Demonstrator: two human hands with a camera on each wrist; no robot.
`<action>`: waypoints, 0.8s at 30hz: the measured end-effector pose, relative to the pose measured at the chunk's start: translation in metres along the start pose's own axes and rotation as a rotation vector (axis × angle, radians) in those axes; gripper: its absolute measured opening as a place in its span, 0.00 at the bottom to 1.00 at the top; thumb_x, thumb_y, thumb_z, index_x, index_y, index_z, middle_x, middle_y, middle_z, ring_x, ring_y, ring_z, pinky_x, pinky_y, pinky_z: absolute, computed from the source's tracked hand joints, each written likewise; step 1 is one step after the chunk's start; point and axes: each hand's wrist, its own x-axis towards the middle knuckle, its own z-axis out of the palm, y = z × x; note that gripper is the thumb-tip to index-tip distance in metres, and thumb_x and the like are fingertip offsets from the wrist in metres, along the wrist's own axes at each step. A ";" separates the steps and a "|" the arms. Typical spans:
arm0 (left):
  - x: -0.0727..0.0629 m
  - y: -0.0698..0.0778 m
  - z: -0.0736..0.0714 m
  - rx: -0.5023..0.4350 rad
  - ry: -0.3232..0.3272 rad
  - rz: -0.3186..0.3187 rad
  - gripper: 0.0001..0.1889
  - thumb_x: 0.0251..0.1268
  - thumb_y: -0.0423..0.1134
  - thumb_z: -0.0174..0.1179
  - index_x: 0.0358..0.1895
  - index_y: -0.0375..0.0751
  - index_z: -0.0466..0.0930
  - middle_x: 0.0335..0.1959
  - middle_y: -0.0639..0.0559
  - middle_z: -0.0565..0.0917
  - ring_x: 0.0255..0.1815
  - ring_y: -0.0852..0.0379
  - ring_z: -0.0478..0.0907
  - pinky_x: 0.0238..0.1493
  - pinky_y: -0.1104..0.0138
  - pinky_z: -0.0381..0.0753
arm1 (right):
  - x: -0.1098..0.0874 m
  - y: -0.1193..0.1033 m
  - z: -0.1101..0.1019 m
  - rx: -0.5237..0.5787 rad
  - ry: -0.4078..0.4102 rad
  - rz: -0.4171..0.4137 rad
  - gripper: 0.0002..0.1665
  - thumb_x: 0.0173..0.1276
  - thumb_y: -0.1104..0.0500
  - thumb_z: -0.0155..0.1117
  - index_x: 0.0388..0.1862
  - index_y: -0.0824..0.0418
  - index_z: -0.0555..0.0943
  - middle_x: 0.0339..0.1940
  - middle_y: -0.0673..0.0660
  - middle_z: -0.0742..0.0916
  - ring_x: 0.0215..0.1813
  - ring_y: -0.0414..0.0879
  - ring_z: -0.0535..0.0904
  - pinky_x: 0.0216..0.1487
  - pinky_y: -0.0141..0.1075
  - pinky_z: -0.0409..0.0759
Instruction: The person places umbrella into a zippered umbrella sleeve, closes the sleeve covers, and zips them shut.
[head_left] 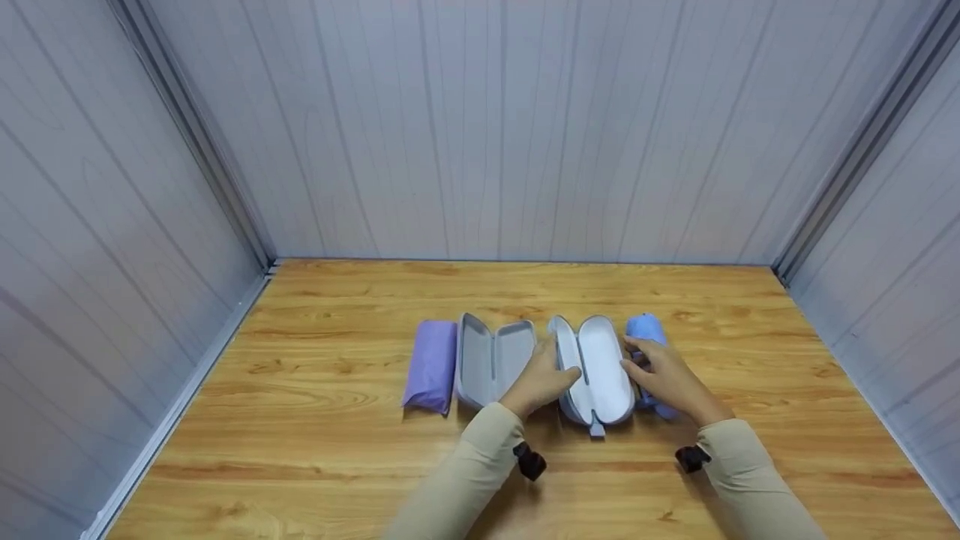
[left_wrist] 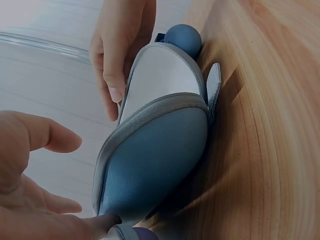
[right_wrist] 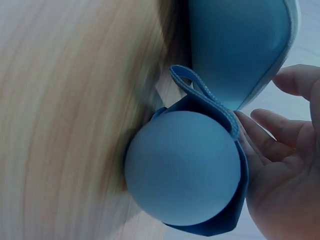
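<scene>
An unfolded glasses case [head_left: 604, 375] with a white lining and a grey zip edge lies between my hands. My left hand [head_left: 538, 379] is at its left side, thumb above the lining and fingers spread beside the blue outer shell [left_wrist: 155, 150]. On the other side, my right hand [head_left: 667, 379] has its fingers loosely bent, one fingertip right at the case's rim. Under and beside that hand lies a blue folded umbrella [head_left: 646, 328]. Its round handle end [right_wrist: 182, 167] and wrist loop [right_wrist: 205, 95] show in the right wrist view.
Left of my left hand a second case [head_left: 476, 360], grey inside, lies unfolded. A purple pouch [head_left: 431, 364] lies against its left side. Panelled walls [head_left: 480, 135] enclose the wooden table [head_left: 315, 450] at the back and both sides.
</scene>
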 end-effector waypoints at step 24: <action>0.003 -0.001 0.019 -0.286 0.060 -0.092 0.47 0.64 0.37 0.59 0.80 0.32 0.40 0.78 0.32 0.49 0.77 0.40 0.49 0.72 0.49 0.60 | 0.000 -0.008 -0.003 0.020 -0.067 0.089 0.28 0.73 0.68 0.58 0.69 0.78 0.68 0.53 0.72 0.83 0.50 0.59 0.83 0.48 0.49 0.83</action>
